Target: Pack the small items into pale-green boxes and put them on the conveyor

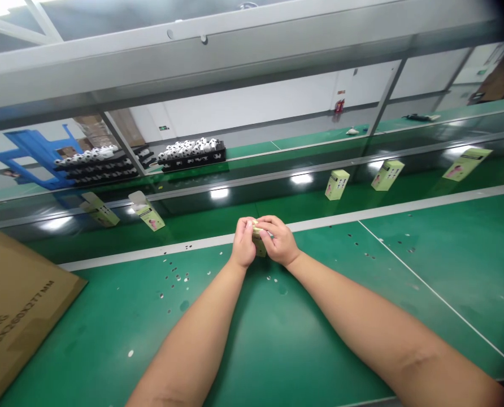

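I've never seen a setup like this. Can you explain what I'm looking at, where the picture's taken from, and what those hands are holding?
This view comes from a camera worn on a person's head, looking forward and down at their own arms. There is no machine here: the bare left hand and right hand together hold a small pale green box. Below them is a green work surface, dotted with small white scraps. A flat brown cardboard sheet lies at the left, and more boxes stand farther off.
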Available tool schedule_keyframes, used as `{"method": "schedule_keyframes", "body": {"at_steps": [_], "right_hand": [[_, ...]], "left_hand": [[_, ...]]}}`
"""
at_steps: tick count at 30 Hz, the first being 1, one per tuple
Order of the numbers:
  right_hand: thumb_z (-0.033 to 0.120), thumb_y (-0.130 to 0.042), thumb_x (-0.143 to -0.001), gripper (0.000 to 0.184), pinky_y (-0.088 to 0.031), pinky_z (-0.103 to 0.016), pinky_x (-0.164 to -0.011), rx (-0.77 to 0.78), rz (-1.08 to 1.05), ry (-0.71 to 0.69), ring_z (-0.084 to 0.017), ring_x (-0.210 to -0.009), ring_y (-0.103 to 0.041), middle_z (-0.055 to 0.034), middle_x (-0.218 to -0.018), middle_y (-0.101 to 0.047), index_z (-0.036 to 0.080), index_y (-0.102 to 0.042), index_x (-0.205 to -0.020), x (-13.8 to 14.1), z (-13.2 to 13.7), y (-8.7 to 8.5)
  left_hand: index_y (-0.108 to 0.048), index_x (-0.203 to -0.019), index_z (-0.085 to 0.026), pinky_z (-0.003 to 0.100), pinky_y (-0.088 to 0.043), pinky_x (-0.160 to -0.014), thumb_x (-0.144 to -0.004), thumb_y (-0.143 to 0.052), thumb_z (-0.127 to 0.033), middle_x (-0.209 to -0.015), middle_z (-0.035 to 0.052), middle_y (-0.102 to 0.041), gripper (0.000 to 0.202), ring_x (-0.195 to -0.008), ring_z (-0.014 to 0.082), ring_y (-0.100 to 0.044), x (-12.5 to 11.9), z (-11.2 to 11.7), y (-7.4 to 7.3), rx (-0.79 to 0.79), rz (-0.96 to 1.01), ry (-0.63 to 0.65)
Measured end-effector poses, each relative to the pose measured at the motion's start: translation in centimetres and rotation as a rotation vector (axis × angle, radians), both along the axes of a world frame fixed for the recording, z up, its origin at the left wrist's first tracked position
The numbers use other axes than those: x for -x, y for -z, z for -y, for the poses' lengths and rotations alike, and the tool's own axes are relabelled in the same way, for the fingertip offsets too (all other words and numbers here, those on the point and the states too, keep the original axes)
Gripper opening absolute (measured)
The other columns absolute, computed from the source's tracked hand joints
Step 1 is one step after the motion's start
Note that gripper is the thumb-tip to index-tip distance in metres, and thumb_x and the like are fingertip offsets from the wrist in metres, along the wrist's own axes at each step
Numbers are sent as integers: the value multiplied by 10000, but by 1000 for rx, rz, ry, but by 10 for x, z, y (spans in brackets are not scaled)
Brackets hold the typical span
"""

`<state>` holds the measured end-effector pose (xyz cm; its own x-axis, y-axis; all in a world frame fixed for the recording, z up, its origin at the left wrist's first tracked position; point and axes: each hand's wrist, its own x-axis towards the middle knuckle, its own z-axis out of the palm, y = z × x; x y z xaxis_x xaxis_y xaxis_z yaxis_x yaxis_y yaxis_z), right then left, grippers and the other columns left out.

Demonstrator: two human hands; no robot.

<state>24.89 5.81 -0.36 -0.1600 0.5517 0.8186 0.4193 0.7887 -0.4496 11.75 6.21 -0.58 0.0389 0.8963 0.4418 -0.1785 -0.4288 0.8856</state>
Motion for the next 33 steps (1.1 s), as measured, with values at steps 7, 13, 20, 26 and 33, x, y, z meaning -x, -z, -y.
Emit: {"method": "schedule_keyframes", "body": {"at_steps": [7, 13, 20, 26, 33], "right_hand": [[215, -511, -887, 320, -519, -398, -942, -36, 143, 26, -223, -1090, -566, -89, -1191, -561, 253, -613, -1187, -3, 4, 4], [176, -547, -823, 600, -483, -435, -1007, 51, 305, 46, -273, -1273, -450, -130, -1413, -376, 239, -386, -1398, -2, 17, 18], [188, -606, -763, 626, -395, -450, -1101, 184, 270, 53, -264, -1325, -408, -141, -1410, -401, 200, -406, -1356, -29, -45, -3], [196, -628, -778, 648, -470, -435, -1002, 346, 262, 462, -288, -1206, -531, -187, -1482, -304, 189, -408, -1388, -64, -118, -17], [231, -631, -780, 838, -489, -520, -936, 455, 335, 509, -367, -1184, -542, -245, -1468, -320, 178, -215, -1505, -72, -119, 2]], "left_hand": [[-501, -888, -202, 268, -434, -855, -939, -408, -288, -950, 19, -544, 137, -886, 135, -535, -1, -1, 2, 20, 33, -15], [-457, -885, -212, 263, -465, -772, -908, -436, -289, -927, 6, -539, 84, -804, 127, -546, -4, -1, 2, 73, 99, 47], [-335, -1382, -209, 403, -391, -1012, -919, -474, -432, -1287, 127, -515, 533, -1172, 224, -517, 4, -6, 29, 148, -212, -98], [-503, -1292, -209, 426, -437, -959, -846, -605, -390, -1224, 136, -576, 491, -1105, 240, -575, 3, -9, 35, 162, -347, -65], [-549, -1230, -202, 406, -475, -923, -868, -585, -383, -1150, 117, -616, 406, -1013, 215, -610, 3, -11, 37, 155, -315, -26]]}}
